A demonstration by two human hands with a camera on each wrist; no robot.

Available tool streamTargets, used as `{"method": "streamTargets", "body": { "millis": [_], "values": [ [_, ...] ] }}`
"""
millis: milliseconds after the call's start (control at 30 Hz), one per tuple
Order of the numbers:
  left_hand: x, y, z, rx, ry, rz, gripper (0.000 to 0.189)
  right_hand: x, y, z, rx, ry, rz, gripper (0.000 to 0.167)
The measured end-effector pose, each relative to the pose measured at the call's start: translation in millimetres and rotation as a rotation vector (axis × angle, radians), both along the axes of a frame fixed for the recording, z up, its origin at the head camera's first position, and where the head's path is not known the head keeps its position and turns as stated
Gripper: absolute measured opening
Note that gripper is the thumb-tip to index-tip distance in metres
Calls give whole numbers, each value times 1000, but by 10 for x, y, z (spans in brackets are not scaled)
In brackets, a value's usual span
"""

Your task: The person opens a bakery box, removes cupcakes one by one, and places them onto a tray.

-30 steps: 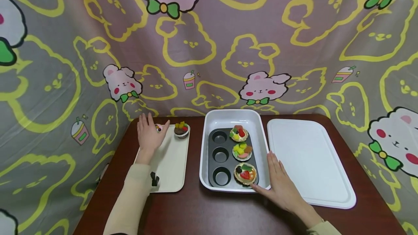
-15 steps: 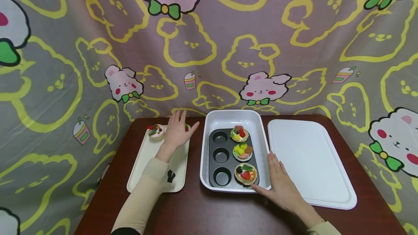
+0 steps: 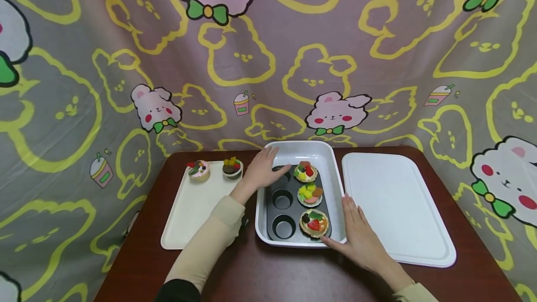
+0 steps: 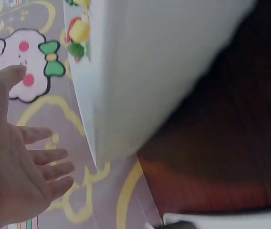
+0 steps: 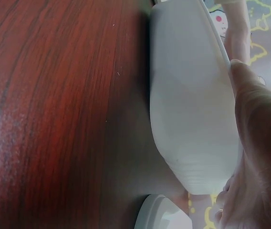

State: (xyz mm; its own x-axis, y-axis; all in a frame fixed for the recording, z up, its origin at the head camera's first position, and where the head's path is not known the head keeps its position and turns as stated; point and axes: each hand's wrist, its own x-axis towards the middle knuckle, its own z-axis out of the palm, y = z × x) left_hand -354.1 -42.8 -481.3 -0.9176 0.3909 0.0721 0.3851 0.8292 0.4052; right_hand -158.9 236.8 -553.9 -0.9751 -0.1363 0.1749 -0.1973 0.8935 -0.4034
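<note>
In the head view a deep white pan [image 3: 259, 227] holds a dark muffin tin [image 3: 270, 206]. Three toy fruit tarts fill the tin's right column: a back tart [image 3: 306, 171], a middle tart [image 3: 310, 195] and a front tart [image 3: 314, 223]. My left hand [image 3: 265, 168] reaches over the pan's back left corner, fingers extended, holding nothing, and hides the tin's back left cup. The left wrist view shows this hand [image 4: 23, 162] beside the pan's wall [image 4: 140, 81]. My right hand [image 3: 362, 239] rests at the pan's front right corner, fingers straight along the rim.
A cream tray [image 3: 195, 218] on the left bears a pink cupcake [image 3: 199, 171] and a chocolate cupcake [image 3: 232, 168] at its back. To the right lies a flat white lid [image 3: 398, 209]. A patterned cloth [image 3: 277, 59] hangs behind the brown table [image 3: 268, 274].
My left hand has moved right, from above the cream tray, past both cupcakes, to the pan's back left corner. The right hand, pan and tarts have stayed in place.
</note>
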Motion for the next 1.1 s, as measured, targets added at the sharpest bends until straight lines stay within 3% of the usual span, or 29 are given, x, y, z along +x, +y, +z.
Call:
{"method": "streamTargets", "body": {
  "millis": [233,533,767,833,1100],
  "values": [
    [16,200,19,38,-79,-30,83,-19,-20,-5,-16,-13,7,130],
    [13,380,121,-53,-77,-97,84,-5,-11,10,-2,-4,0,130],
    [-21,498,62,-144,-143,-138,78,-12,-40,-9,-9,-4,21,129],
    [-76,520,14,-160,-149,-142,78,-10,-43,-8,-9,-5,23,130],
    [-140,619,89,-174,-235,-163,78,-4,-16,24,-22,18,30,127]
  ]
}}
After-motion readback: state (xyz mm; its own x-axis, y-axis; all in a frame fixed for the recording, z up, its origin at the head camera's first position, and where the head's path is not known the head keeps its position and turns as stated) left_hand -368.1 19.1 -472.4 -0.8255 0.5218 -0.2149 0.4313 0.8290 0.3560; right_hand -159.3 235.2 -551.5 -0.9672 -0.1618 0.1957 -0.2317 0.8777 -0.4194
